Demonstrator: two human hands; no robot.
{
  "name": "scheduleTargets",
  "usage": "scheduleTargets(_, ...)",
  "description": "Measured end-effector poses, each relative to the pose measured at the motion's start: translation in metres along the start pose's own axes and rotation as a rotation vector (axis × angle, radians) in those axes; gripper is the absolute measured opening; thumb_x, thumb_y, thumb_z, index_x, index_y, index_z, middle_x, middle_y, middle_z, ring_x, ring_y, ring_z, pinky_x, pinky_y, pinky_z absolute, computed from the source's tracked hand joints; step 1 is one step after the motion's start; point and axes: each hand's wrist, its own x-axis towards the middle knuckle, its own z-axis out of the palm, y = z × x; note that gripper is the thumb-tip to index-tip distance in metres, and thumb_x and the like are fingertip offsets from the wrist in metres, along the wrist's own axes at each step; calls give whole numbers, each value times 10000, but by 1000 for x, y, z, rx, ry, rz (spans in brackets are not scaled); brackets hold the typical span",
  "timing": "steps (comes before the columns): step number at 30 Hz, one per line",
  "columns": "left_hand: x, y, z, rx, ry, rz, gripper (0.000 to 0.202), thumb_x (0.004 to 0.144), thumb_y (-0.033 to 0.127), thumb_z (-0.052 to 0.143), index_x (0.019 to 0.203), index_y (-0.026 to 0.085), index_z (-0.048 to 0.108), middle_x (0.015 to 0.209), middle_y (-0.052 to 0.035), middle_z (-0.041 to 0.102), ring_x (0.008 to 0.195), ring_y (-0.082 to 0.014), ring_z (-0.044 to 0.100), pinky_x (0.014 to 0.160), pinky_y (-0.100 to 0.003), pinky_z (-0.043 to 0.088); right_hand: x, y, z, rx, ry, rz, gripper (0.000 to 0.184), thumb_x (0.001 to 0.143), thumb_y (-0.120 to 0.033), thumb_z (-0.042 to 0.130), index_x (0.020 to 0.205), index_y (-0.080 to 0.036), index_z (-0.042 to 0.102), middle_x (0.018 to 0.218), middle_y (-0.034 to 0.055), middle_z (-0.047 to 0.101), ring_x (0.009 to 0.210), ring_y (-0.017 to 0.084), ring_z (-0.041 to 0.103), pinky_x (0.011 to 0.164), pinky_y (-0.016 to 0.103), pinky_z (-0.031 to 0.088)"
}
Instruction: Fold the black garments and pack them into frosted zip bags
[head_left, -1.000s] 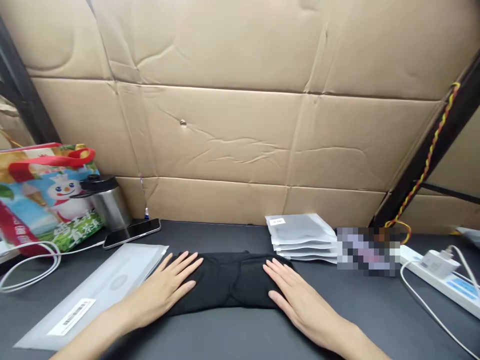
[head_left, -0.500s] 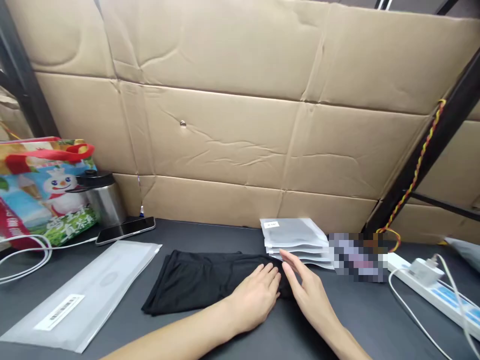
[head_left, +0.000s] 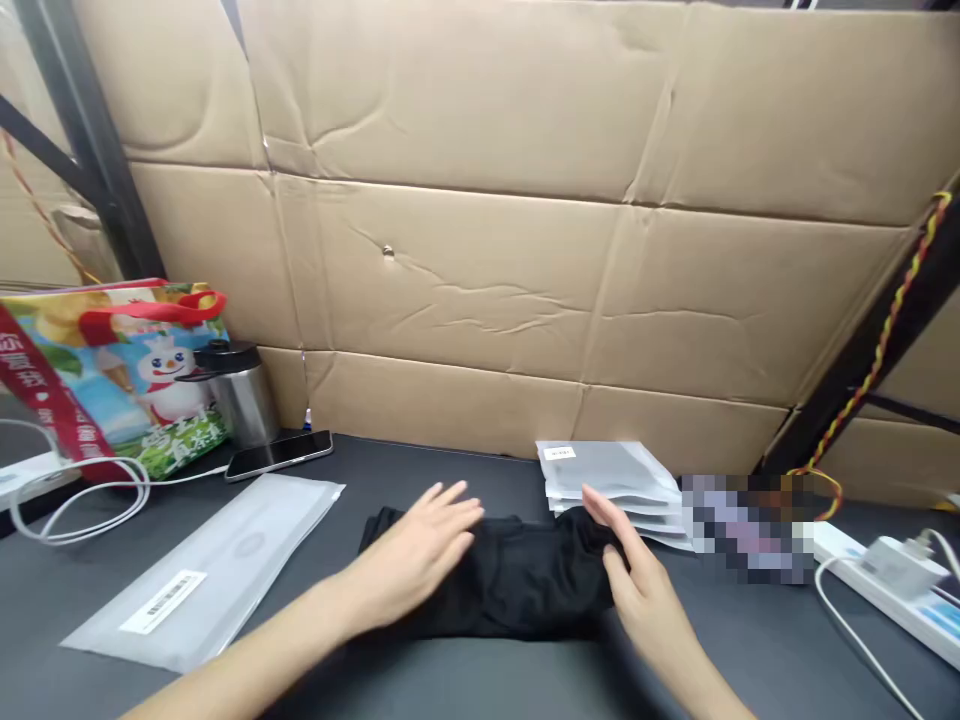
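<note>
Head view shows a bunched black garment [head_left: 517,585] at 6 o'clock on the dark table [head_left: 480,670], the open left hand [head_left: 416,550] spread over it, the half-open right hand [head_left: 637,580] at its 3 o'clock end, grip unclear, and frosted bags [head_left: 611,480] stacked at 1 o'clock.

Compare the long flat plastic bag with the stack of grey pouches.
The flat bag is a single long piece, while the pouches are squarer and piled several deep. The bag looks paler, the pouches greyer. Both are translucent plastic with a white label.
</note>
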Motion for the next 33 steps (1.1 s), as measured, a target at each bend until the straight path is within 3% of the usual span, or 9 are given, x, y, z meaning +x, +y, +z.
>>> scheduleTargets(3,-41,-54,-9,41,-39,-134,399,1014,329,289,1408,323,353,1447,28,401,1368,-213,267,1111,-480,237,13,-19,-8,-112,-56,-96,598,824,-117,314,1388,-312,349,1421,-4,421,1321,199,360,1107,459,271)
scheduleTargets(5,-62,-73,-2,54,-37,-182,428,1012,341,302,1439,326,283,1487,18,327,1363,-217,278,1099,-456,270,21,-39,0,-189,-148,-211,668,798,-54,293,1408,-325,313,1470,-13,341,1344,192,315,1110,451,270)
scheduleTargets(9,-76,-77,15,96,26,-198,444,1009,324,313,1450,305,260,1500,3,297,1355,-194,297,1106,-408,274,24,-75,48,-346,-421,-460,736,770,44,265,1441,-257,272,1517,55,235,1376,204,221,1094,415,305)
scheduleTargets(12,-75,-75,21,115,49,-191,441,1005,320,324,1444,298,280,1489,-1,322,1346,-188,317,1106,-406,277,15,-86,88,-460,-600,-558,600,821,5,348,1411,-99,340,1456,185,331,1351,280,270,1091,425,303)
scheduleTargets(14,-74,-77,22,113,64,-186,446,1003,308,330,1446,288,278,1491,-10,317,1342,-196,324,1100,-409,289,9,-88,100,-452,-644,-567,535,864,-70,401,1397,-71,360,1428,196,376,1325,292,328,1081,417,326)
scheduleTargets(17,-74,-80,22,101,83,-175,444,999,297,336,1441,280,297,1484,-14,331,1332,-207,345,1093,-412,302,11,-88,90,-338,-562,-484,473,945,-230,373,1410,-151,349,1452,107,369,1325,220,348,1092,367,321)
scheduleTargets(21,-73,-79,23,102,79,-190,434,992,312,351,1424,269,343,1470,-15,359,1325,-215,361,1093,-422,302,23,-75,61,-292,-354,-238,449,981,-312,276,1409,-197,353,1455,50,375,1337,173,327,1115,367,283)
scheduleTargets(28,-73,-79,19,98,58,-195,445,998,339,343,1437,277,305,1477,-27,347,1339,-222,331,1097,-436,295,10,-49,65,-355,-568,-259,470,974,-368,298,1412,-208,354,1464,50,353,1365,200,261,1136,429,211)
scheduleTargets(33,-47,-36,4,91,38,-101,550,982,393,381,1474,228,198,1501,-77,279,1377,-254,222,1117,-480,226,16,-44,57,-224,-369,-119,506,960,-433,311,1420,-223,329,1485,33,318,1376,187,237,1136,418,213)
